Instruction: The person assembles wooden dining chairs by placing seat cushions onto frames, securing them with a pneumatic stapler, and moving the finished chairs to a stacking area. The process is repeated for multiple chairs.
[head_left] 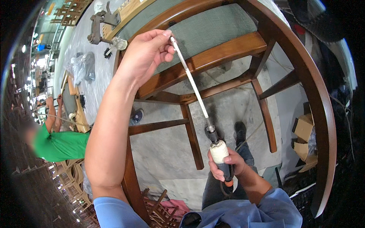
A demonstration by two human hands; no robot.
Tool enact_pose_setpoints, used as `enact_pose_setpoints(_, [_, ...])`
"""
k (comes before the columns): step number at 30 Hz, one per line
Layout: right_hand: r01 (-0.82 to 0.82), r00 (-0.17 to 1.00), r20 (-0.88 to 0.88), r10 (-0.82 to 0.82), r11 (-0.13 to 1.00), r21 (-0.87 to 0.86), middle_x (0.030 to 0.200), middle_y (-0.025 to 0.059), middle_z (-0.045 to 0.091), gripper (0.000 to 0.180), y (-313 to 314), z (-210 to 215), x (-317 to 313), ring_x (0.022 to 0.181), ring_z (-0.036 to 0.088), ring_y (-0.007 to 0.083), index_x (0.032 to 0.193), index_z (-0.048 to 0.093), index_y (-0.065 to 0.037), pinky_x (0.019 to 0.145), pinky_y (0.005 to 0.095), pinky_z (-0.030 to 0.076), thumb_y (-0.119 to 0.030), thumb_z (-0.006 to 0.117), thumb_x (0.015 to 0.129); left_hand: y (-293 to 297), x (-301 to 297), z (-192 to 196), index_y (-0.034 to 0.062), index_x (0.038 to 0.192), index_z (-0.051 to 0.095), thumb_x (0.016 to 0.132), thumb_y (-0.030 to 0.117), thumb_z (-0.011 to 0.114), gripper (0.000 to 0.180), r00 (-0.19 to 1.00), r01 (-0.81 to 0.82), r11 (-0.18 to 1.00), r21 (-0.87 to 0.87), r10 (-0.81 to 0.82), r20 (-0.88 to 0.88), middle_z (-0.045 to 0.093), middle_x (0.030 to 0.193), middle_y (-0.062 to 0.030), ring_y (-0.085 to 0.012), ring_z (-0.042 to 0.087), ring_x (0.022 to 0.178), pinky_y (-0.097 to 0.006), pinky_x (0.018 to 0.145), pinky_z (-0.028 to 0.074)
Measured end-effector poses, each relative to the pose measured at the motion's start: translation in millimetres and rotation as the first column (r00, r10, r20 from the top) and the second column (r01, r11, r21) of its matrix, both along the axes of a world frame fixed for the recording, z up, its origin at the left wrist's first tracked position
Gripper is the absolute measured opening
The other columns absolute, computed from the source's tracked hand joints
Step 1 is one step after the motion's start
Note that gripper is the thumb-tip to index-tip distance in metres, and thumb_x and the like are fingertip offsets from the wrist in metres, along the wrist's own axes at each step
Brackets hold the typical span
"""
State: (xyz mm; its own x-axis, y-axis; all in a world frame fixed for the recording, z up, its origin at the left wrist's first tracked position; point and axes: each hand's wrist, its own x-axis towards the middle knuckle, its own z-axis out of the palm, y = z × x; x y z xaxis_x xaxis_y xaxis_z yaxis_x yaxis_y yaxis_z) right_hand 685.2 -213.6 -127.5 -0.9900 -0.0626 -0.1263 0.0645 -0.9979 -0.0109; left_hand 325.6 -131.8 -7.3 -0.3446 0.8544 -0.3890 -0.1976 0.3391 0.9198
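My right hand (228, 163) is wrapped round a power screwdriver (219, 152) with a cream and dark body, low in the middle. From its chuck a long, pale, thin driver bit (193, 81) slants up and left. At the bit's far end my left hand (150, 51) has its thumb and finger pinched together; a small dark piece shows there, too small to name. Behind the bit lies a dark brown wooden chair (228, 49) with a grey-green padded seat (216, 28), tipped on its side or back; I cannot tell which.
A plastic-covered worktable (85, 100) with a metal clamp (99, 28) and a crumpled plastic bag (81, 66) stands at left. Beyond it, a person in green (62, 144) works. Cardboard boxes (304, 129) sit at right. A curved chair rail (323, 114) rises near my right side.
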Motion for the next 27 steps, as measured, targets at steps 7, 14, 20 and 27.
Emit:
enact_pose_setpoints(7, [0.011, 0.944, 0.294, -0.147, 0.909, 0.418, 0.069, 0.0113, 0.060, 0.046, -12.2, 10.9, -20.1, 0.052, 0.060, 0.0185, 0.103, 0.051, 0.001, 0.051, 0.0312, 0.052, -0.039, 0.066, 0.088, 9.0, 43.3, -10.6, -0.0049, 0.106, 0.068, 0.092, 0.023, 0.070, 0.031, 0.305, 0.015, 1.000, 0.019, 0.013, -0.952, 0.067, 0.101, -0.0217, -0.0361, 0.067, 0.094, -0.045, 0.085, 0.055])
enact_pose_setpoints(14, [-0.149, 0.960, 0.281, 0.021, 0.884, 0.442, 0.082, 0.0040, 0.056, 0.042, -44.1, 0.4, -53.1, 0.060, 0.059, 0.0129, 0.134, 0.044, -0.003, 0.051, 0.0306, 0.051, -0.008, 0.058, 0.094, -13.3, 72.6, -36.9, 0.0010, 0.135, 0.055, 0.086, 0.019, 0.074, 0.056, 0.018, 0.394, 0.913, -0.109, -0.127, -0.992, 0.047, 0.148, -0.0228, -0.0396, 0.043, 0.140, -0.046, 0.116, 0.036])
enact_pose_setpoints(20, [-0.159, 0.949, 0.314, 0.035, 0.911, 0.380, 0.090, 0.0027, 0.055, 0.050, -59.9, 13.3, -80.7, 0.064, 0.058, 0.0109, 0.142, 0.040, -0.002, 0.052, 0.0301, 0.053, -0.004, 0.057, 0.096, -13.5, 74.3, -40.3, 0.0005, 0.140, 0.053, 0.091, 0.019, 0.065, 0.054, 0.055, 0.336, 0.905, -0.261, -0.296, -0.954, 0.041, 0.153, -0.0249, -0.0381, 0.035, 0.146, -0.052, 0.120, 0.029])
enact_pose_setpoints(27, [-0.117, 0.954, 0.300, 0.008, 0.930, 0.348, 0.087, 0.0033, 0.057, 0.048, -58.6, 21.4, -95.9, 0.065, 0.058, 0.0107, 0.142, 0.040, -0.001, 0.052, 0.0293, 0.053, -0.008, 0.058, 0.097, -12.2, 81.4, -49.3, 0.0013, 0.141, 0.053, 0.091, 0.019, 0.063, 0.053, -0.031, 0.287, 0.923, -0.257, -0.259, -0.965, 0.040, 0.155, -0.0248, -0.0383, 0.034, 0.147, -0.053, 0.120, 0.028])
